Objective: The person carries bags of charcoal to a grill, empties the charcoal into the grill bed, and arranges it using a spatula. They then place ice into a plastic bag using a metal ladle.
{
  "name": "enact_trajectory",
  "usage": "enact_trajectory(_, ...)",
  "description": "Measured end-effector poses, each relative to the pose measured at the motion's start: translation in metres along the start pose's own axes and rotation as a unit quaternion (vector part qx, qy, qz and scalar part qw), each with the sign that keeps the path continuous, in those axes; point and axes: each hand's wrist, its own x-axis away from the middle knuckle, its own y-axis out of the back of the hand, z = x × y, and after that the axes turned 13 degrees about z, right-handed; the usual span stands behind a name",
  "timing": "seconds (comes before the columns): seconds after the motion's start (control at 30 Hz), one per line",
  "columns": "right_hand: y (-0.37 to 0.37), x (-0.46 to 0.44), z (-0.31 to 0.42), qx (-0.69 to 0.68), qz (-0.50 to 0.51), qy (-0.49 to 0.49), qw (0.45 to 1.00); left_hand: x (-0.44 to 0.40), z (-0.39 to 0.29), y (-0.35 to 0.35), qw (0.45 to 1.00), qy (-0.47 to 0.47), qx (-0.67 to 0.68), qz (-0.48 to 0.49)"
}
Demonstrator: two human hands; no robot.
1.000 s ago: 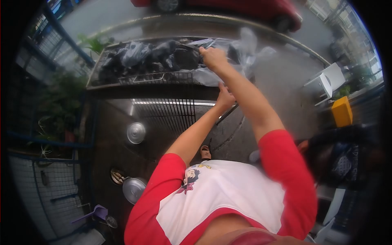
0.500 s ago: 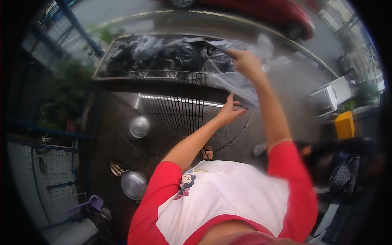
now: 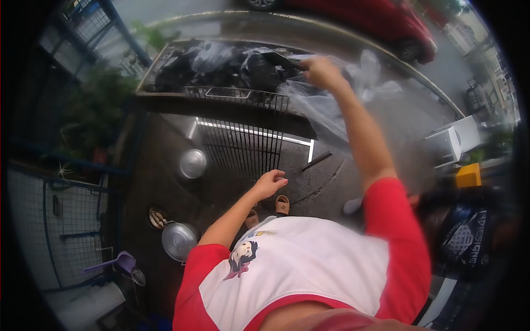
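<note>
My right hand (image 3: 323, 71) is closed around a dark, flat-bladed tool (image 3: 281, 59), held out over a long box grill (image 3: 160, 95). The tool's exact kind is hard to make out. Black lumps that look like charcoal (image 3: 176, 74) fill the grill, with clear plastic (image 3: 317, 102) draped over its right part and hanging down at that end. Low in front of my body, my left hand (image 3: 270, 183) has loosely bent fingers and nothing visible in it. Just beyond it, a black wire grate (image 3: 240, 146) leans against the grill's near side.
A round metal lid (image 3: 193, 163), a lidded pot (image 3: 179, 241) and a bowl of fish-like pieces (image 3: 157, 217) are on the ground at left. White chairs (image 3: 452, 140) and a yellow box (image 3: 468, 175) stand right. Beside me is a person in a dark shirt (image 3: 464, 237). A red car (image 3: 359, 25) is beyond.
My left hand has drawn back from beside the hanging plastic, down and left toward my body. The right hand, still holding the dark tool, has shifted slightly up and left.
</note>
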Motion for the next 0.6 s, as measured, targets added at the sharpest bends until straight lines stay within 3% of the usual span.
enact_trajectory(0.17,-0.038,-0.03,0.045,0.0,0.005,-0.009,1.0,0.042,0.097,0.029,0.992,0.106,-0.022,-0.064)
enact_trajectory(0.27,-0.013,-0.006,0.034,-0.002,-0.031,-0.01,0.999,0.116,0.179,0.054,0.965,0.164,-0.046,-0.2)
enact_trajectory(0.3,0.002,0.015,0.043,0.011,-0.024,-0.03,0.999,0.146,0.217,0.06,0.949,0.196,-0.028,-0.246)
enact_trajectory(0.33,0.002,0.015,0.047,0.015,-0.023,-0.023,0.999,0.179,0.244,0.061,0.924,0.227,0.093,-0.294)
enact_trajectory(0.37,0.001,0.016,0.05,0.033,-0.014,-0.02,0.999,0.213,0.295,0.06,0.898,0.266,0.065,-0.344)
enact_trajectory(0.4,-0.004,0.016,0.054,0.048,-0.006,-0.019,0.999,0.249,0.293,0.05,0.865,0.331,-0.028,-0.377)
enact_trajectory(0.43,-0.021,-0.001,0.063,0.021,-0.01,-0.007,1.0,0.28,0.309,0.047,0.852,0.405,-0.018,-0.332)
enact_trajectory(0.47,-0.036,-0.021,0.074,0.016,0.049,-0.02,0.998,0.3,0.32,0.045,0.832,0.474,-0.008,-0.286)
enact_trajectory(0.6,-0.064,-0.064,0.129,-0.027,0.02,-0.005,0.999,0.324,0.315,0.031,0.815,0.502,0.046,-0.286)
